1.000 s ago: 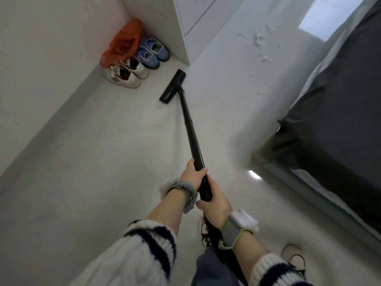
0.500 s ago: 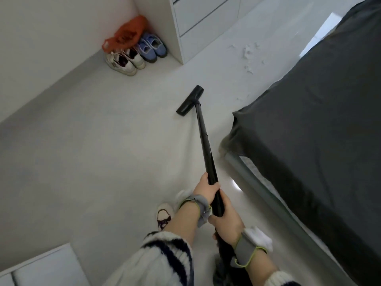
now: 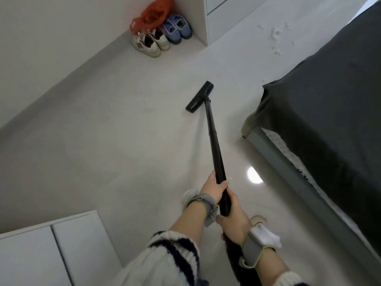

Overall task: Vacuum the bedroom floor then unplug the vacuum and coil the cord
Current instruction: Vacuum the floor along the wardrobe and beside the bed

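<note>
Both your hands are wrapped tight on the vacuum wand: left hand higher up, right hand at the base. The floor head sits flat on the floor, left of the bed corner. Risks: clipping that corner, and skipping the white debris beyond it. Cord isn't in view, probably behind you, so watch your feet.

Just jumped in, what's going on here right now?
A person is vacuuming the bedroom floor, both hands on the black vacuum wand: left hand higher, right hand below. The floor head sits on open floor near the bed. White debris beyond remains unvacuumed.
</note>
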Motion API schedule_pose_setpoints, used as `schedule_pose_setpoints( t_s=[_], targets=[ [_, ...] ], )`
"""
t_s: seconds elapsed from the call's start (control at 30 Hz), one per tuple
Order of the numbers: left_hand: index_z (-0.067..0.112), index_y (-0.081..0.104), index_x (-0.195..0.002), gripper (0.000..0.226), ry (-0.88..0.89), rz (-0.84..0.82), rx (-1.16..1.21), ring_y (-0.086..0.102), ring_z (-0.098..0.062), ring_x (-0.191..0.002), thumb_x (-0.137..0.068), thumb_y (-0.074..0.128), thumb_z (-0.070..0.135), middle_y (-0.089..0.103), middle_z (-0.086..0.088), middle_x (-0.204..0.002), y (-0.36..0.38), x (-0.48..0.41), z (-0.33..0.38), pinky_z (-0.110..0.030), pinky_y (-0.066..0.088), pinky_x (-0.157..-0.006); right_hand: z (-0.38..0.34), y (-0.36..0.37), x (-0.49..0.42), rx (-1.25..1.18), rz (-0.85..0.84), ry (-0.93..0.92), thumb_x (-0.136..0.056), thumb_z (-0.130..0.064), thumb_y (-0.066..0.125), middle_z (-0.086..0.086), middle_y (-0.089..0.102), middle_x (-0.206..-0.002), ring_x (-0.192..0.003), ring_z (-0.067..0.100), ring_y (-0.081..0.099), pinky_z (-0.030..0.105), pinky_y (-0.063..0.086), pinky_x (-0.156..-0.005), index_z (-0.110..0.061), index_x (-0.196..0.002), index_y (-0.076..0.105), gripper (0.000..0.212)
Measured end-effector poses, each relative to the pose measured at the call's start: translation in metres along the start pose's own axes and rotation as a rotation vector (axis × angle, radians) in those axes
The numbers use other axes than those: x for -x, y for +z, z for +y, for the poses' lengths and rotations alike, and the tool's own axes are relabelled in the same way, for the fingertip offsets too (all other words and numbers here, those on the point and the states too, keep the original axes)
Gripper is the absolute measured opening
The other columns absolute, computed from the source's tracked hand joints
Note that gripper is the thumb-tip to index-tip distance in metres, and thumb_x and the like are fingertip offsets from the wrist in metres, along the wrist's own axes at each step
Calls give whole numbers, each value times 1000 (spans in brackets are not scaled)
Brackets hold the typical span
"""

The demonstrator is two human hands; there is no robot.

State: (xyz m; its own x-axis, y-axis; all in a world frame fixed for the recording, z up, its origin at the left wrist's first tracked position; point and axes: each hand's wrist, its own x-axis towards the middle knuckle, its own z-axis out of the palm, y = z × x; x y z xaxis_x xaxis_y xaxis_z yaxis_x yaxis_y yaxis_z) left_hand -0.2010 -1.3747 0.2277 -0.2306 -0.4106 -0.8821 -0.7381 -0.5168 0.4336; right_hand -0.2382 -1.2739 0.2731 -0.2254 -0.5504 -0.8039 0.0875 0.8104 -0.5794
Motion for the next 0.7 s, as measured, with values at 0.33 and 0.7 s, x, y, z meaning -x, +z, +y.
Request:
schedule_pose_setpoints(
  t_s=[0.33,0.7],
  targets=[
    [23,24,-148,58,9,39,-5,56,-31,-119,-96,49,26,56,-14,-133,-101,31,-100,-44,45,-102,5,145,22,31,-6,18,-85,-3,58,8,57,-127,-78,23,56,28,45,-57,-35,-149,7,88],
    [29,23,-148,61,-70,97,223,57,-32,-117,-94,53,28,55,-16,-133,-185,52,-210,-46,49,-98,-2,258,57,248,-104,41,-83,-13,56,6,65,-115,-80,22,63,27,50,-63,-38,-149,1,90]
  ],
)
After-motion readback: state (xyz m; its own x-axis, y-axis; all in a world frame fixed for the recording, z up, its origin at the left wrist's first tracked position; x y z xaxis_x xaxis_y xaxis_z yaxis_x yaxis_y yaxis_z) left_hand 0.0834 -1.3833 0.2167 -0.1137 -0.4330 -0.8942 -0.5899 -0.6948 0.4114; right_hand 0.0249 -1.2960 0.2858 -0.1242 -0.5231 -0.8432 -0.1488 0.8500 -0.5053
